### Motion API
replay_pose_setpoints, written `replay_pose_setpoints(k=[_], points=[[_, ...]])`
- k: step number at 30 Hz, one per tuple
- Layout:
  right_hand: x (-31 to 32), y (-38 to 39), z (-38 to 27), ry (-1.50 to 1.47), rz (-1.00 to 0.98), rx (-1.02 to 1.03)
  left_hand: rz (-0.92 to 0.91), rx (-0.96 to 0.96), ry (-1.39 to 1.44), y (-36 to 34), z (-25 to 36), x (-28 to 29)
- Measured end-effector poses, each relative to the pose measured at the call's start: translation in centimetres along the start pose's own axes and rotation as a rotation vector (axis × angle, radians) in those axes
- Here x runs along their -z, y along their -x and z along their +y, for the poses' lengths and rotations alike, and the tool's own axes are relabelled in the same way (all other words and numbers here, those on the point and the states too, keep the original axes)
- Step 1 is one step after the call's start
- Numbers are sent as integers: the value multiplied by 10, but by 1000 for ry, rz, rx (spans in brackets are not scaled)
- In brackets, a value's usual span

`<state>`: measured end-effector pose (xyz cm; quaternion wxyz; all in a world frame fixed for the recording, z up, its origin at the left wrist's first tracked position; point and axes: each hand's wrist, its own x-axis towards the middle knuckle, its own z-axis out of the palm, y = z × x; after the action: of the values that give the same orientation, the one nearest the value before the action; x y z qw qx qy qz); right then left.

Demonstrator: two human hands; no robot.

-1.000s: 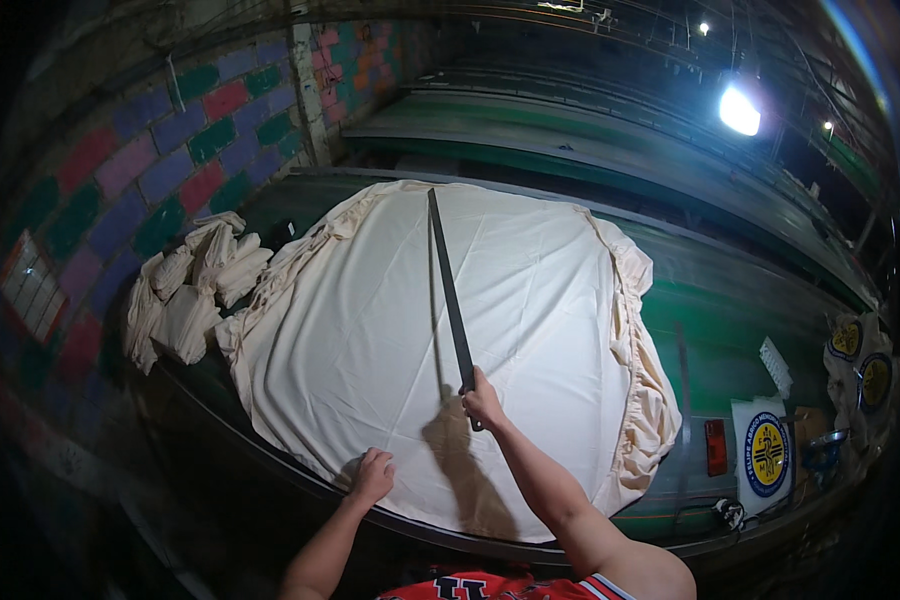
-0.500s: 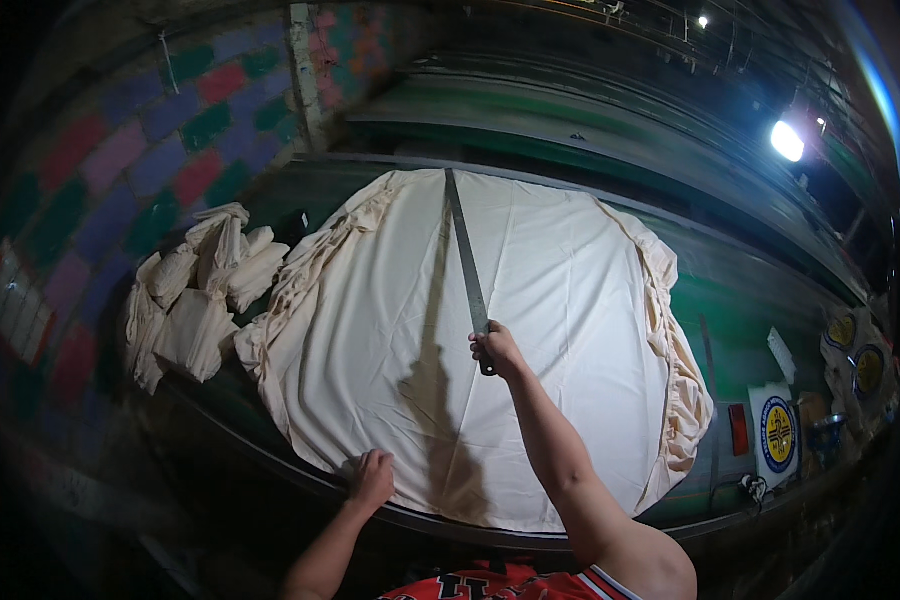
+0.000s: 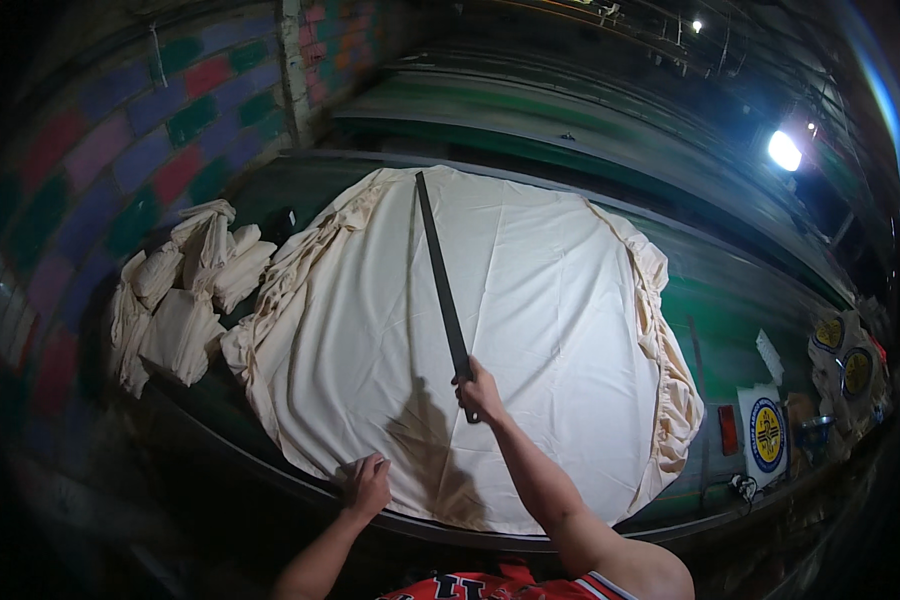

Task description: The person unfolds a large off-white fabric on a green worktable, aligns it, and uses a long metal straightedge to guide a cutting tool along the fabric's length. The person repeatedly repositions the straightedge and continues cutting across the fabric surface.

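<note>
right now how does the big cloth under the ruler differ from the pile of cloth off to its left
The big cream cloth lies spread out flat in one broad sheet; the pile of cloth is folded into small bundles heaped together. The big cream cloth carries the long dark straightedge, with the right hand on it and the left hand pressing its near edge; the pile of cloth is untouched. Both look the same cream colour and rest on the green table.

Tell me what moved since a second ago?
The right hand slid the long dark ruler slightly leftward across the cream cloth, keeping its grip. The left hand stayed pressed on the cloth's near edge; the folded cloth pile did not move.
</note>
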<state>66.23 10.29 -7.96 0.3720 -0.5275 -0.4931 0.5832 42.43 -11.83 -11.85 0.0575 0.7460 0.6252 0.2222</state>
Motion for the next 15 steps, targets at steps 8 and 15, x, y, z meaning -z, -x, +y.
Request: replay_pose_setpoints(k=[8,15], points=[[14,-87,-36,-345,-100,-68,1,6,34,3,0,-2],[12,-18,-5,57,-90,86,11,15,17,5,-1,-5]])
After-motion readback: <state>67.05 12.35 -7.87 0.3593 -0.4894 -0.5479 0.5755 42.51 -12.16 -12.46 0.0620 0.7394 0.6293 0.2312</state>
